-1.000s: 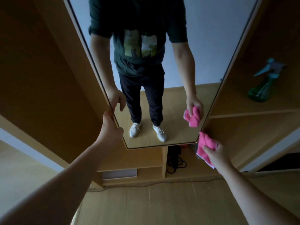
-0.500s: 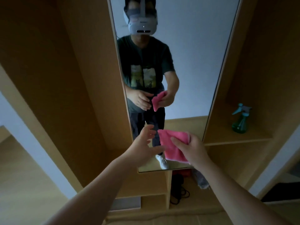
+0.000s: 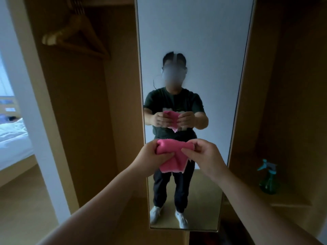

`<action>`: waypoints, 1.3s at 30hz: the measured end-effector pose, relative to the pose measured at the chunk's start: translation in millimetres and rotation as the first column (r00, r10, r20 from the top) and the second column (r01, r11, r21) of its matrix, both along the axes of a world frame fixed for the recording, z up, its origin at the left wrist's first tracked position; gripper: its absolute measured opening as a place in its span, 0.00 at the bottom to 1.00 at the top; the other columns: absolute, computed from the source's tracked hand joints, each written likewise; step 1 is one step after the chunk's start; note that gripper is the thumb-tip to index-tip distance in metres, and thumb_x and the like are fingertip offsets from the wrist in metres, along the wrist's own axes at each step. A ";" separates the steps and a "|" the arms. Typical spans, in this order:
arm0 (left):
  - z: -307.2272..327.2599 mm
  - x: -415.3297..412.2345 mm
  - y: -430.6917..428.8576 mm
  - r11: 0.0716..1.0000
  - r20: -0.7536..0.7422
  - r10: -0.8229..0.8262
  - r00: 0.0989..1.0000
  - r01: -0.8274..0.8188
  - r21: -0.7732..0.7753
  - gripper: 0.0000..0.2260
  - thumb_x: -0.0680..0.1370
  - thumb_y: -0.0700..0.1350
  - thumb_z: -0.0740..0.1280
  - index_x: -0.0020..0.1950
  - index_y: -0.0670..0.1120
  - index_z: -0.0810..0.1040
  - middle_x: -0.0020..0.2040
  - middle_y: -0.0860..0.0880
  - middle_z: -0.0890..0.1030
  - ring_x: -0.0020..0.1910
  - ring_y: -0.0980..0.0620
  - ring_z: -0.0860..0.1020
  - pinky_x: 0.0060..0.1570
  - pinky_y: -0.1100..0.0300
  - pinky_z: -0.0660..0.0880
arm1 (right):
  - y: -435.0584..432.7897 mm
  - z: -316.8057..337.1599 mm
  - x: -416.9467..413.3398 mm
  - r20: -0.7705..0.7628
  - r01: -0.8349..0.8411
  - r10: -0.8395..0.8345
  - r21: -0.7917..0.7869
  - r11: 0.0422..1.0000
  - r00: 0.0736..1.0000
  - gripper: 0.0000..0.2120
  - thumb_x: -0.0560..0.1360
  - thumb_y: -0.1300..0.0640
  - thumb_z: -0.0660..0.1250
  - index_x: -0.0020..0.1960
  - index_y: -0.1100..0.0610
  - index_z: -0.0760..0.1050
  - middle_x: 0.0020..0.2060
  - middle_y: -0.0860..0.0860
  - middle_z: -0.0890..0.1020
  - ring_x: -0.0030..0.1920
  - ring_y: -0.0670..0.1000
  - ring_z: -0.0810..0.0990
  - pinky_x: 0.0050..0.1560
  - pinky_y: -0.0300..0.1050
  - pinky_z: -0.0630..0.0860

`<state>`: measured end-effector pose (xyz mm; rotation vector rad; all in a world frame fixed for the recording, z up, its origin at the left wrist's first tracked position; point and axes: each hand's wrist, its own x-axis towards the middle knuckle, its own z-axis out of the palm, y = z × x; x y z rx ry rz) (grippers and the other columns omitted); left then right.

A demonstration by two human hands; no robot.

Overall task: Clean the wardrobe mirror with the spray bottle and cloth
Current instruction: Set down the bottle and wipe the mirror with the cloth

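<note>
A tall narrow mirror (image 3: 194, 41) is set in the wooden wardrobe straight ahead. In front of its lower half both my hands hold a pink cloth (image 3: 172, 158). My left hand (image 3: 152, 156) grips the cloth's left side with curled fingers. My right hand (image 3: 205, 156) pinches its right side. The cloth hangs bunched between them, apart from the glass. A green spray bottle (image 3: 269, 177) with a teal trigger stands on the wardrobe shelf to the right of the mirror, untouched. The mirror reflects a person holding the cloth.
A wooden hanger (image 3: 74, 32) hangs in the open compartment at the upper left. A white door frame (image 3: 35, 121) stands at the left, with a bed (image 3: 12, 138) beyond it. Wooden floor lies below.
My view has risen from the mirror's bottom to its middle. My left hand left the mirror's edge and took hold of the cloth, which my right hand lifted up from the lower right corner.
</note>
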<state>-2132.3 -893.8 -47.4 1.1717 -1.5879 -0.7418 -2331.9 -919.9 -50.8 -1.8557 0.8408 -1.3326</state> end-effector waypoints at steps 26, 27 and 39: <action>310.6 83.3 -67.8 0.671 -0.484 0.561 0.671 -0.711 -0.208 0.20 0.78 0.39 0.64 0.70 0.43 0.69 0.58 0.42 0.79 0.54 0.44 0.80 0.53 0.50 0.79 | -41.5 173.4 47.8 0.031 0.084 -0.081 -0.557 0.826 0.996 0.07 0.77 0.58 0.67 0.45 0.48 0.81 0.37 0.46 0.84 0.39 0.45 0.83 0.45 0.45 0.80; 317.1 79.2 -71.8 0.675 -0.489 0.562 0.667 -0.712 -0.195 0.19 0.79 0.39 0.63 0.70 0.43 0.69 0.59 0.42 0.78 0.56 0.44 0.79 0.54 0.50 0.79 | -43.3 175.9 44.6 0.041 0.096 -0.089 -0.577 0.811 0.995 0.07 0.76 0.59 0.67 0.45 0.48 0.81 0.36 0.46 0.84 0.38 0.45 0.83 0.44 0.45 0.80; 346.6 33.0 -124.2 0.715 -0.448 0.453 0.770 -0.614 -0.333 0.07 0.78 0.42 0.62 0.41 0.52 0.71 0.41 0.48 0.77 0.40 0.51 0.79 0.32 0.60 0.74 | -116.6 251.5 -34.2 0.201 0.378 -0.393 -0.811 0.447 0.897 0.09 0.77 0.59 0.63 0.54 0.55 0.80 0.45 0.44 0.81 0.45 0.43 0.81 0.48 0.47 0.81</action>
